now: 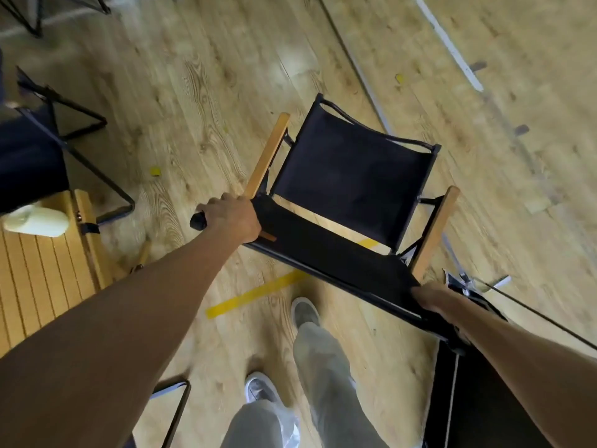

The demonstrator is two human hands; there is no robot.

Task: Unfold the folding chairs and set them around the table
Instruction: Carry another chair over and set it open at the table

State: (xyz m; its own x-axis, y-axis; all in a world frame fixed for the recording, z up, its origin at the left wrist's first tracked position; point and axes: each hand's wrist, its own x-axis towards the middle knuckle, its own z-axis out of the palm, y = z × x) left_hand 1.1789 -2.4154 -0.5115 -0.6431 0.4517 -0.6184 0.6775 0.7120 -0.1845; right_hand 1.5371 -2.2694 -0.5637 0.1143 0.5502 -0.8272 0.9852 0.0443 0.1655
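Gripping the top of a black fabric folding chair (352, 176) from behind, the left hand (231, 218) is curled tight around the left end of its backrest rail, while the right hand (433, 300) is clamped over the right end of the same rail. Seen from the head camera, the chair stands unfolded on the wood floor (200, 92), seat facing away, with a wooden armrest (267, 155) on each side. It sits to the right of the slatted wooden table (45, 263), apart from it, where a pale bottle (35, 221) lies near the edge beside another black chair (42, 150).
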